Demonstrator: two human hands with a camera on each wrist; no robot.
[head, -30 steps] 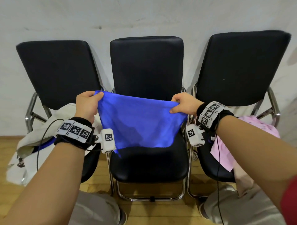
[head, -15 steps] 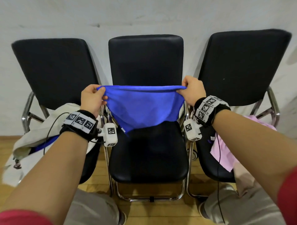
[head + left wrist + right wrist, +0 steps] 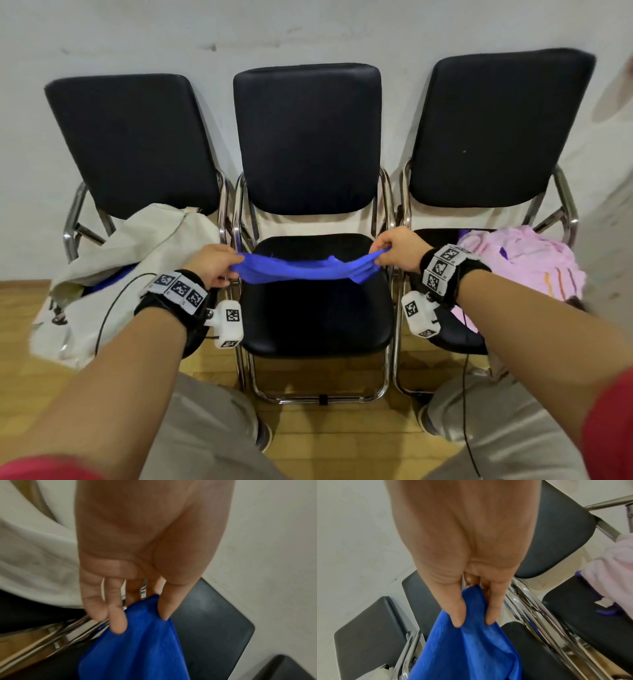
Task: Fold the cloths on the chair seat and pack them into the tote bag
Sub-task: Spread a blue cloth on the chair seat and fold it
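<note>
A blue cloth (image 3: 308, 269) stretches in a narrow band across the middle chair seat (image 3: 318, 315), low over the cushion. My left hand (image 3: 214, 265) pinches its left end between thumb and fingers (image 3: 118, 622). My right hand (image 3: 397, 253) pinches its right end, thumb and fingers (image 3: 491, 612) pressed into the blue cloth (image 3: 471, 649). The blue cloth (image 3: 133, 649) hangs below my left fingers. A pale tote bag (image 3: 120, 274) slumps on the left chair with something blue inside it. A pink cloth (image 3: 524, 263) lies heaped on the right chair seat.
Three black chairs with chrome frames (image 3: 387, 377) stand side by side against a white wall (image 3: 205, 27). The floor (image 3: 325, 445) is wood. My knees in grey trousers (image 3: 212, 428) sit in front of the chairs. A cable (image 3: 109, 308) runs from my left wrist.
Both hands have come down from chest height to just above the middle seat. The blue cloth, which hung open as a sheet, now lies gathered in a narrow band.
</note>
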